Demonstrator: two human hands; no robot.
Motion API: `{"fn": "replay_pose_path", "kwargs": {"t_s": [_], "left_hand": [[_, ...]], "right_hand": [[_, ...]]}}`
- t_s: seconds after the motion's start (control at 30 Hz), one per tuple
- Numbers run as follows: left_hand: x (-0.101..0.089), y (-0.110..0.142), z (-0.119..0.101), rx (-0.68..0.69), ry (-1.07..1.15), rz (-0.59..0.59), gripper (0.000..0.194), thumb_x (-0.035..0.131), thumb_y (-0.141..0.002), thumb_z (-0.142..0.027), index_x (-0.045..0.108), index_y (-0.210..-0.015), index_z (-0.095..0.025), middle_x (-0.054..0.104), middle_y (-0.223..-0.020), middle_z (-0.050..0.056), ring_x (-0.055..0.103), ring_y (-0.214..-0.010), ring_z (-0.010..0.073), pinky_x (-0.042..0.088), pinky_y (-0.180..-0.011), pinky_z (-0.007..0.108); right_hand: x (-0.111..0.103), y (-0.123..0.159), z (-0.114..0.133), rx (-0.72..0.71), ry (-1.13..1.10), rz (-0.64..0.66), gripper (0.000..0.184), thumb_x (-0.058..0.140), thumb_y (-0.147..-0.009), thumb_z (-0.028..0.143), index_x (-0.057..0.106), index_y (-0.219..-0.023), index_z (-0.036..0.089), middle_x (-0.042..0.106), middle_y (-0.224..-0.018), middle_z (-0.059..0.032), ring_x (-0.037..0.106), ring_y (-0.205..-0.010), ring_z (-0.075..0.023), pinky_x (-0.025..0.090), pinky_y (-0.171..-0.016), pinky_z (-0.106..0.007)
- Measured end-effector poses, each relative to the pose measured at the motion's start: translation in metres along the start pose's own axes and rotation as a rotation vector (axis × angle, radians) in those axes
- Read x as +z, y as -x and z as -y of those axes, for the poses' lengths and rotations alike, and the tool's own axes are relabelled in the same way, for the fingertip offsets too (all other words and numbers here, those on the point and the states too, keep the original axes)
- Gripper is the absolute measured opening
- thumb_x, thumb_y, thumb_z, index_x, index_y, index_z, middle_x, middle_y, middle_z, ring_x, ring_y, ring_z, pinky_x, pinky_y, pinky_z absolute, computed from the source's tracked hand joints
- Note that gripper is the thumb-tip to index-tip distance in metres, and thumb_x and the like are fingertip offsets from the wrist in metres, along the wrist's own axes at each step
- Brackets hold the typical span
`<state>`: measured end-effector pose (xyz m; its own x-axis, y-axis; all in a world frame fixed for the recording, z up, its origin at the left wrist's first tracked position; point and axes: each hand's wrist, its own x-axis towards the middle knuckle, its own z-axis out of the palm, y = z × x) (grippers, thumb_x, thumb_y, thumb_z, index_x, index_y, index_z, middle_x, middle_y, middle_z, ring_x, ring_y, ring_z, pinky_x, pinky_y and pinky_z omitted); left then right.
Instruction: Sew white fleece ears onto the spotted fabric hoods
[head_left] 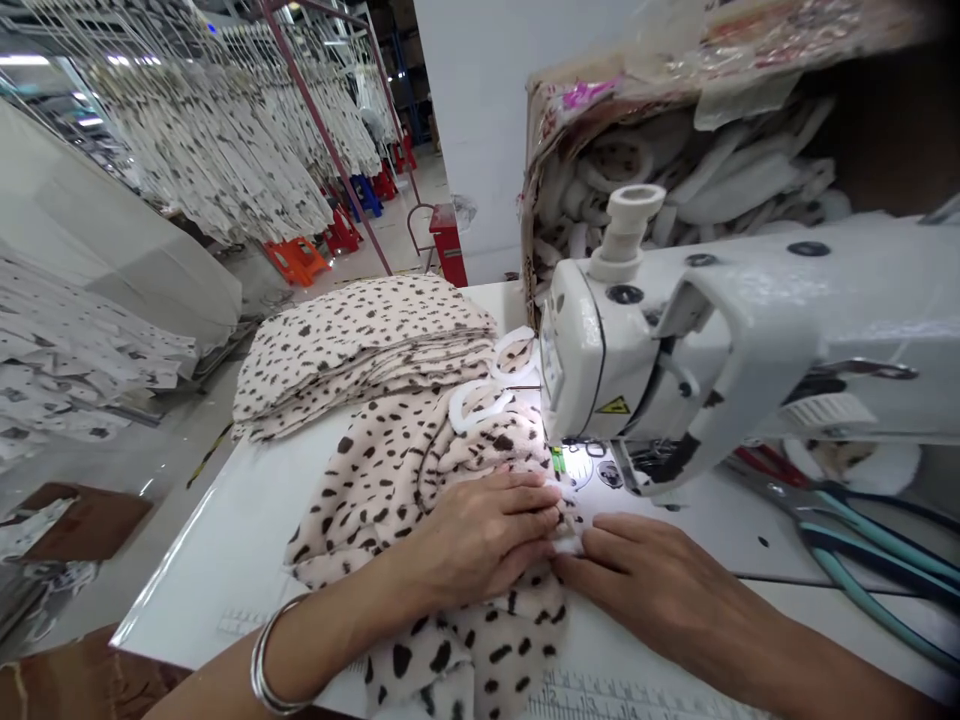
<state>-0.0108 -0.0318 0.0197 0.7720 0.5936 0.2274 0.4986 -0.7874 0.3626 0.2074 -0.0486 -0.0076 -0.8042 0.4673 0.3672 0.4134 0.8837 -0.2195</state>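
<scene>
Cream plush fabric with dark spots (375,470) lies bunched on the sewing table, spilling toward its front edge. My left hand (487,535) rests over it, fingers close together and closed on the fabric beside a small white-edged piece (570,541). From the other side my right hand (637,570) pinches that piece between thumb and fingers; its full shape is hidden by my hands. Just beyond them stands the white sewing machine (585,350), its needle area to the right of the fabric. White curved trim pieces (477,405) lie on the fabric's far side.
A stack of spotted fabric (367,330) sits at the table's back left. Teal-handled scissors (862,550) lie right of my right hand. Behind the machine a cardboard box (536,180) holds many white-edged pieces. A printed ruler (600,697) runs along the table's front (195,570).
</scene>
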Motion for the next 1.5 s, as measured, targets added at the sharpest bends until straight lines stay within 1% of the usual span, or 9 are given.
{"fn": "replay_pose_path", "kwargs": {"t_s": [0.17,0.37,0.57,0.63,0.7,0.8,1.07,1.3,1.5], "left_hand": [[0.005,0.002,0.001,-0.025,-0.033,-0.045,0.022,0.05,-0.097,-0.025,0.064,-0.111,-0.017,0.067,-0.121,0.003,0.058,-0.118,0.0176,0.043,-0.108,0.037],[0.005,0.004,-0.004,-0.07,-0.045,-0.044,0.022,0.049,-0.096,-0.023,0.063,-0.111,-0.017,0.067,-0.12,0.006,0.058,-0.119,0.02,0.044,-0.107,0.039],[0.004,0.003,-0.006,-0.059,-0.024,-0.056,0.023,0.05,-0.094,-0.021,0.063,-0.112,-0.015,0.067,-0.119,0.008,0.059,-0.117,0.0209,0.044,-0.107,0.04],[0.004,0.003,-0.006,-0.061,-0.013,-0.053,0.024,0.05,-0.094,-0.02,0.063,-0.114,-0.015,0.066,-0.118,0.009,0.059,-0.117,0.0218,0.045,-0.106,0.042],[0.004,0.003,-0.006,-0.068,-0.01,-0.056,0.025,0.05,-0.093,-0.019,0.062,-0.115,-0.016,0.066,-0.119,0.009,0.059,-0.117,0.0225,0.047,-0.104,0.043],[0.004,0.002,-0.006,-0.053,-0.007,-0.071,0.025,0.048,-0.093,-0.017,0.062,-0.114,-0.015,0.066,-0.118,0.011,0.059,-0.116,0.0232,0.05,-0.101,0.043],[0.004,0.002,-0.01,-0.089,-0.016,-0.063,0.025,0.05,-0.092,-0.015,0.061,-0.115,-0.014,0.065,-0.12,0.01,0.058,-0.118,0.0233,0.047,-0.105,0.043],[0.008,0.003,-0.009,-0.099,-0.039,-0.091,0.025,0.05,-0.092,-0.016,0.06,-0.115,-0.013,0.067,-0.113,0.011,0.06,-0.113,0.0233,0.051,-0.101,0.041],[0.005,-0.008,0.0,-0.045,-0.033,-0.15,0.017,0.048,-0.092,-0.013,0.063,-0.101,-0.013,0.068,-0.108,0.01,0.062,-0.108,0.0212,0.052,-0.097,0.037]], "right_hand": [[0.005,-0.001,0.003,0.026,-0.037,-0.021,0.023,0.036,-0.098,0.011,0.053,-0.083,0.018,0.054,-0.073,0.0019,0.046,-0.063,-0.0131,0.036,-0.059,-0.03],[0.008,0.002,0.006,0.038,-0.039,-0.076,0.025,0.036,-0.096,0.008,0.056,-0.085,0.018,0.057,-0.073,0.0014,0.052,-0.065,-0.0135,0.041,-0.062,-0.03],[0.012,0.004,0.004,0.042,-0.02,-0.092,0.023,0.038,-0.096,0.01,0.056,-0.084,0.017,0.056,-0.076,0.0001,0.052,-0.068,-0.0139,0.042,-0.061,-0.029],[0.014,0.005,0.006,0.065,0.018,-0.153,0.021,0.039,-0.095,0.01,0.058,-0.087,0.016,0.059,-0.085,-0.003,0.055,-0.076,-0.0151,0.043,-0.064,-0.029],[0.017,0.006,0.009,0.084,0.081,-0.23,0.021,0.04,-0.094,0.009,0.06,-0.093,0.014,0.062,-0.102,-0.0083,0.058,-0.096,-0.0192,0.047,-0.077,-0.033],[0.021,0.006,0.016,0.104,0.182,-0.312,0.026,0.038,-0.093,0.008,0.063,-0.098,0.012,0.061,-0.121,-0.0122,0.051,-0.12,-0.0244,0.043,-0.095,-0.039],[0.022,0.003,0.021,0.112,0.224,-0.402,0.039,0.029,-0.096,0.009,0.068,-0.093,0.013,0.07,-0.102,-0.0088,0.058,-0.106,-0.0203,0.044,-0.092,-0.037],[0.02,0.002,0.022,0.09,0.248,-0.425,0.041,0.028,-0.096,0.006,0.068,-0.093,0.012,0.071,-0.1,-0.0092,0.06,-0.105,-0.0201,0.042,-0.093,-0.036],[0.026,0.0,0.015,0.127,0.272,-0.377,0.036,0.03,-0.094,0.002,0.065,-0.1,0.009,0.069,-0.106,-0.0126,0.061,-0.104,-0.0206,0.043,-0.089,-0.036]]}}
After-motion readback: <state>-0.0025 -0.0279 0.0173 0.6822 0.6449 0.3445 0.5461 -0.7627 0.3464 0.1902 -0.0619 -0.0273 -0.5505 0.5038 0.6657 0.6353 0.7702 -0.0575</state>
